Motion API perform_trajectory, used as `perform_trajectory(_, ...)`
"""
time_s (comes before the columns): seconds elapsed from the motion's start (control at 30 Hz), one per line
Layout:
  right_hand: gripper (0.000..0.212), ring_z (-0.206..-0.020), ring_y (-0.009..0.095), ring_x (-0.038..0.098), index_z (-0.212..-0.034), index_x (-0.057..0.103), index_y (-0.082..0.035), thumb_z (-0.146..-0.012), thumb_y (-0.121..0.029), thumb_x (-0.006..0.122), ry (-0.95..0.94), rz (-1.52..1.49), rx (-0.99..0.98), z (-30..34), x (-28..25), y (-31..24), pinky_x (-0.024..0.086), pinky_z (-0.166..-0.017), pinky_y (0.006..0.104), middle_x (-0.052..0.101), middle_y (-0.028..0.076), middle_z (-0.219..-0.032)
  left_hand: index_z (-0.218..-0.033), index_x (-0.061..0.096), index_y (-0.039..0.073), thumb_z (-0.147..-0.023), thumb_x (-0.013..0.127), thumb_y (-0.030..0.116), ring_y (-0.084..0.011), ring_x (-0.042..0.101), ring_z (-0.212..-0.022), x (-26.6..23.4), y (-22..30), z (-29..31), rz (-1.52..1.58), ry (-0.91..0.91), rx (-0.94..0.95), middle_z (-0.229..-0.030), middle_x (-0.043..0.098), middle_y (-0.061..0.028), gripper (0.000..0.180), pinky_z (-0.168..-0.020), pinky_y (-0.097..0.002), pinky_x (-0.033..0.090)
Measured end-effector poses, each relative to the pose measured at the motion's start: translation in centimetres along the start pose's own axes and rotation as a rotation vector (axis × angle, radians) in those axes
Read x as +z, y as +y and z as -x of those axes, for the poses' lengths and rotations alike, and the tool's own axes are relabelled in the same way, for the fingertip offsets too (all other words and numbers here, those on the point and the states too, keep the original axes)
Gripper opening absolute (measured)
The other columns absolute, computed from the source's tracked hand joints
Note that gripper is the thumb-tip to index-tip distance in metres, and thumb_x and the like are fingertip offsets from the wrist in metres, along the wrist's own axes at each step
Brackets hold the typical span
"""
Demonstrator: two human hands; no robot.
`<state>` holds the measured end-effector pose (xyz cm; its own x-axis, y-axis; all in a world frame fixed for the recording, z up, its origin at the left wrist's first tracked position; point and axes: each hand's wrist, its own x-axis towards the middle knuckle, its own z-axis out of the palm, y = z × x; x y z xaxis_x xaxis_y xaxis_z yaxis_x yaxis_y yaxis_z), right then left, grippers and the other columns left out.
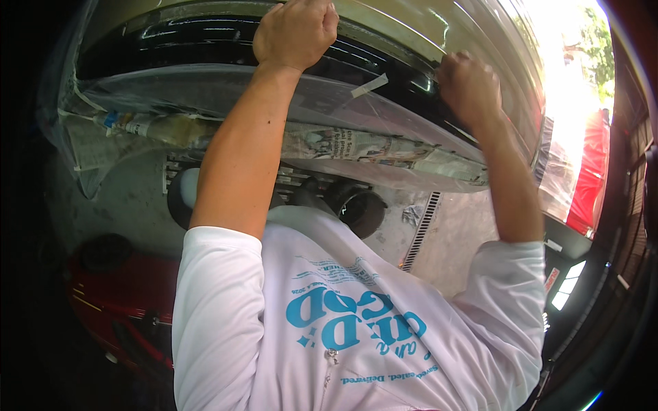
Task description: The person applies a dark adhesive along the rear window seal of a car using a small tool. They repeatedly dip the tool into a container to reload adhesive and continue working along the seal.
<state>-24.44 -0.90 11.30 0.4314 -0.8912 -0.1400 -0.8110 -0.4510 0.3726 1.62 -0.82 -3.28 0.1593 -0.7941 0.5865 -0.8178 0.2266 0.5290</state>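
Note:
In front of me is a glossy olive-gold vehicle panel [404, 31] with a curved black band [171, 42] below it. My left hand [296, 33] is closed in a fist at the upper edge of the band; whatever its fingers may hold is hidden. Farther right, my right hand [470, 88] is also closed, with curled fingers against the right part of the band. Its fingertips are slightly blurred, and I cannot see anything in them. A short strip of pale tape [370, 85] sticks to the band's lower edge between my hands.
Clear plastic film [185, 85] and newspaper [349, 145] cover the area under the band. Below are a dark round container [363, 211] and a floor drain grate [420, 229]. A red car [123, 298] stands at lower left, a red-and-white sheet [588, 171] at right.

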Motion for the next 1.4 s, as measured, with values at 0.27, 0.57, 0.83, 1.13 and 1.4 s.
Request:
perform_trajectory(0.27, 0.018, -0.091, 0.043, 0.074, -0.104, 0.073, -0.009, -0.100, -0.025, 0.070, 0.074, -0.138, 0.002, 2.8, 2.5, 2.6, 0.060, -0.080, 0.0548, 0.074, 0.015, -0.108, -0.094, 0.064, 0.013, -0.103, 0.062, 0.029, -0.0374, 0.074, -0.079, 0.0, -0.5, -0.1, -0.005, 0.003, 0.009, -0.086, 0.075, -0.0073, 0.019, -0.070, -0.0500, 0.060)
perform_trajectory(0.57, 0.022, -0.091, 0.044, 0.075, -0.103, 0.074, -0.007, -0.099, -0.028, 0.071, 0.008, -0.065, 0.057, 1.7, 2.5, 1.2, 0.060, -0.083, 0.0549, 0.074, 0.016, -0.107, -0.093, 0.065, 0.005, -0.099, 0.060, 0.024, -0.0425, 0.071, -0.085, -0.8, 0.7, -0.2, 0.046, 0.000, 0.000, -0.088, 0.072, -0.0188, 0.020, -0.077, -0.0544, 0.056)
perform_trajectory(0.83, 0.022, -0.095, 0.043, 0.074, -0.101, 0.075, -0.005, -0.095, -0.026, 0.077, -0.016, -0.230, -0.034, 0.2, 0.4, 3.2, 0.059, -0.086, 0.0547, 0.075, 0.016, -0.105, -0.091, 0.064, 0.006, -0.101, 0.059, 0.024, -0.0443, 0.071, -0.081, -2.0, 1.2, -0.5, 0.010, -0.062, -0.058, -0.087, 0.071, -0.0198, 0.021, -0.074, -0.0562, 0.056)
perform_trajectory(1.13, 0.020, -0.084, 0.040, 0.076, -0.106, 0.070, -0.010, -0.101, -0.029, 0.069, 0.150, -0.056, 0.130, 4.3, 4.6, 0.1, 0.063, -0.072, 0.0522, 0.072, 0.014, -0.106, -0.091, 0.064, 0.006, -0.101, 0.059, 0.023, -0.0435, 0.070, -0.081, -1.8, 1.3, -0.5, 0.009, -0.015, -0.018, -0.088, 0.072, -0.0185, 0.021, -0.074, -0.0549, 0.056)
perform_trajectory(1.4, 0.018, -0.081, 0.040, 0.076, -0.107, 0.068, -0.011, -0.102, -0.029, 0.068, 0.154, 0.027, -0.014, 3.6, 4.5, 0.8, 0.062, -0.066, 0.0521, 0.071, 0.013, -0.107, -0.091, 0.063, 0.006, -0.100, 0.060, 0.022, -0.0438, 0.070, -0.081, -1.4, 0.6, -0.5, 0.038, -0.012, -0.007, -0.086, 0.071, -0.0197, 0.020, -0.075, -0.0537, 0.057)
